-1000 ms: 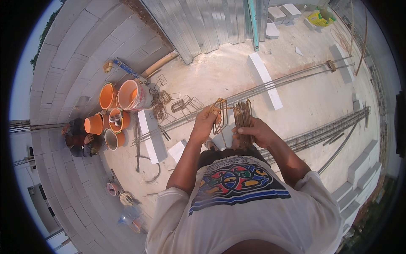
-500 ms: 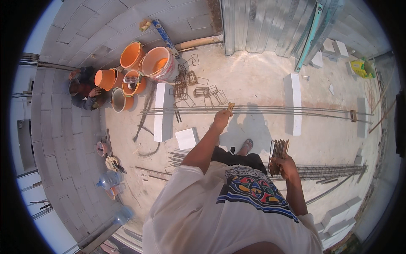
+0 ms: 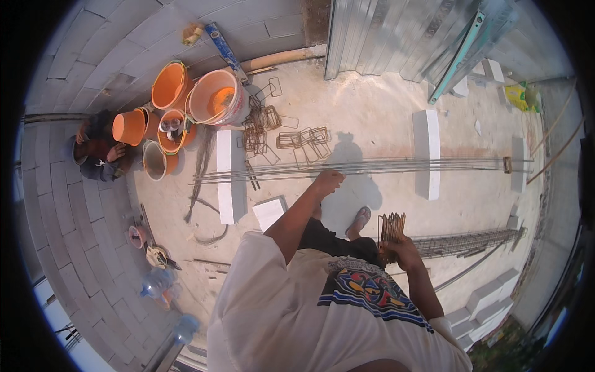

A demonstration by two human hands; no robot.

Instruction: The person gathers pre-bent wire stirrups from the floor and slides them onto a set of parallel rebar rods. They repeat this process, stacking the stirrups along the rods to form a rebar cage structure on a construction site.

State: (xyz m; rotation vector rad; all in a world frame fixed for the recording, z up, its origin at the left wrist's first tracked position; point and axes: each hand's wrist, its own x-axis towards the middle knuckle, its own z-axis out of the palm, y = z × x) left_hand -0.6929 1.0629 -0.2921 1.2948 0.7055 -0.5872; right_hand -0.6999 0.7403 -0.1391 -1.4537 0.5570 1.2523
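My right hand point(image 3: 404, 251) grips a bundle of rusty rectangular rebar stirrups point(image 3: 392, 228), held upright in front of my shirt. My left hand point(image 3: 328, 182) is closed at the near side of several long steel rods point(image 3: 384, 166), its fingers curled. What those fingers hold is hidden. The rods rest across two white blocks, a left block point(image 3: 224, 195) and a right block point(image 3: 426, 152). At the rods' far right end hangs a small stirrup cluster point(image 3: 507, 165). More loose stirrups point(image 3: 304, 139) lie on the floor beyond the left block.
Orange buckets point(image 3: 218, 99) cluster at the back left, where another person's hand point(image 3: 116, 152) shows beside them. A rebar cage point(image 3: 465, 243) lies at the right. White blocks point(image 3: 486, 297) are stacked at the lower right. A teal level point(image 3: 458, 56) leans on metal sheeting point(image 3: 378, 37).
My left hand has lowered slightly, and the stirrups that showed at its fingertips are out of sight. My right hand has shifted left with its bundle. The view has turned a little.
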